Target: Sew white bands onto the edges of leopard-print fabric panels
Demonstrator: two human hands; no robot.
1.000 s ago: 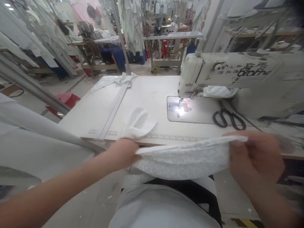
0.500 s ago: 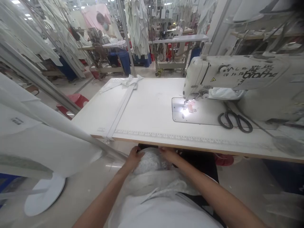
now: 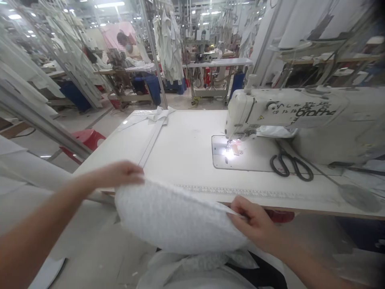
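Note:
A pale grey-white patterned piece of fabric (image 3: 180,216) is stretched between my two hands, above my lap and in front of the table's near edge. My left hand (image 3: 128,173), a little blurred, is closed on its upper left corner, over the table edge. At the right end of the fabric, my right hand (image 3: 251,220) pinches the edge between thumb and fingers. More of the same light cloth (image 3: 192,267) lies bunched on my lap below. The fabric's lower part hangs loosely in a curve.
A white sewing machine (image 3: 276,110) with its lamp lit stands on the right of the white table (image 3: 180,148). Black-handled scissors (image 3: 291,162) lie beside it. White fabric strips (image 3: 156,124) rest at the left. A red stool (image 3: 86,140) is beyond. A co-worker (image 3: 128,44) sits farther back.
My hands have risen from the lap below the table edge and moved apart, lifting the fabric and spreading it between them. The view has tilted slightly upward.

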